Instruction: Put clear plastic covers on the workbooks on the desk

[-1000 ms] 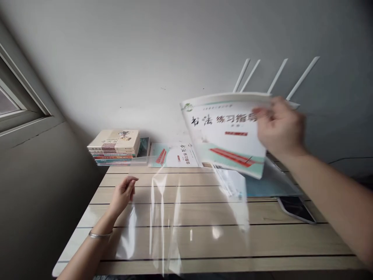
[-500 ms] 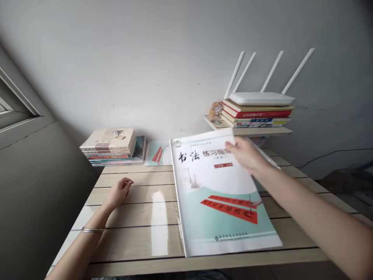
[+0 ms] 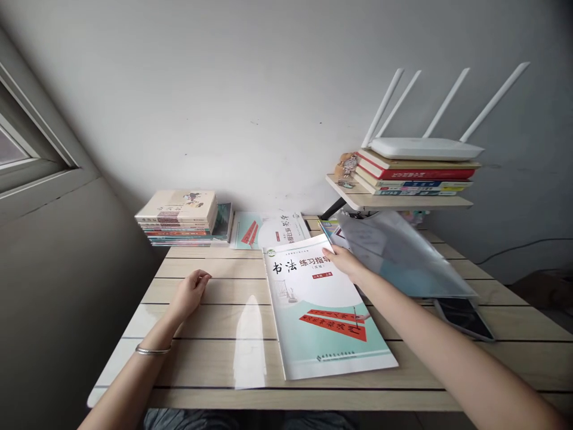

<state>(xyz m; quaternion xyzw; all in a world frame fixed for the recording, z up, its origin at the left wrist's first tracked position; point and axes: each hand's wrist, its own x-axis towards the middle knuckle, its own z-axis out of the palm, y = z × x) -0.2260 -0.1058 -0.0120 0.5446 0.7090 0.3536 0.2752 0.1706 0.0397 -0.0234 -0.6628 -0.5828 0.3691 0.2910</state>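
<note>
A white and pale-green workbook [image 3: 322, 310] with red banners on its cover lies flat on a clear plastic sheet [image 3: 215, 334] spread over the wooden table [image 3: 447, 358]. My right hand [image 3: 347, 263] grips the workbook's top right corner, fingers closed on the edge. My left hand [image 3: 190, 294], with a silver bracelet on the wrist, rests on the plastic sheet's upper left part, fingers curled loosely with nothing in them.
A stack of books [image 3: 179, 218] stands at the back left, with a second workbook [image 3: 268, 230] beside it. A shelf [image 3: 398, 200] at the right carries books and a white router [image 3: 425, 146]. Clear sleeves [image 3: 403, 254] and a dark phone [image 3: 465, 316] lie at the right.
My right hand brought the workbook down from the air and laid it flat on the plastic sheet. The sheet has settled flat. My left hand stayed in place.
</note>
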